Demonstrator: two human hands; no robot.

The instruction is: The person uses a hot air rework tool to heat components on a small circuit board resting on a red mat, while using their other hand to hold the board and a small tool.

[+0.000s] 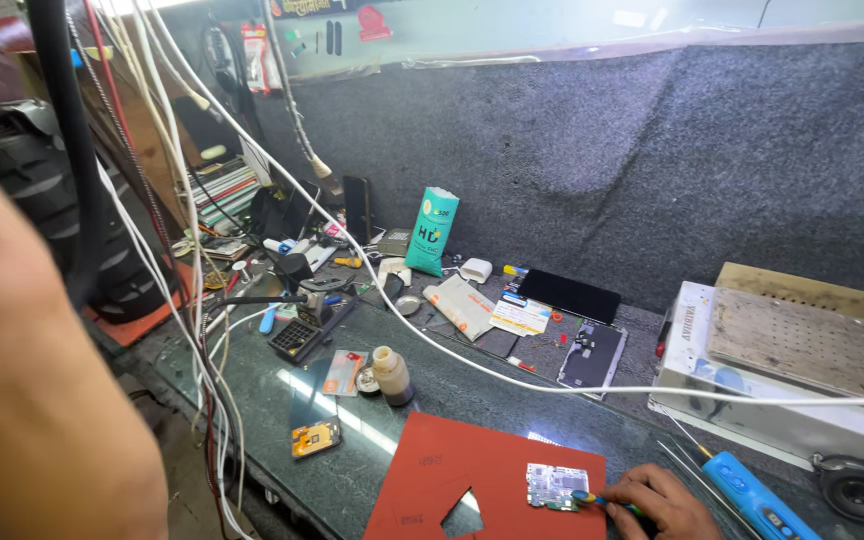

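Note:
My right hand (664, 503) is at the bottom edge, fingers closed on a thin hand tool (602, 499) with a blue and yellow tip. The tip touches the right edge of a small circuit board (554, 485) that lies flat on a red mat (452, 470) with a notch cut out of its near side. A blurred bare arm (32, 400) fills the lower left close to the camera, and no hand shows on it. My left hand is out of view.
On the dark green bench are a blue pen-shaped tool (754, 496), a white machine with a wooden plate (687, 365), an opened phone (592, 355), a small brown bottle (392, 375), a teal pouch (434, 230) and a small orange board (315, 437). White cables (512, 380) cross the bench.

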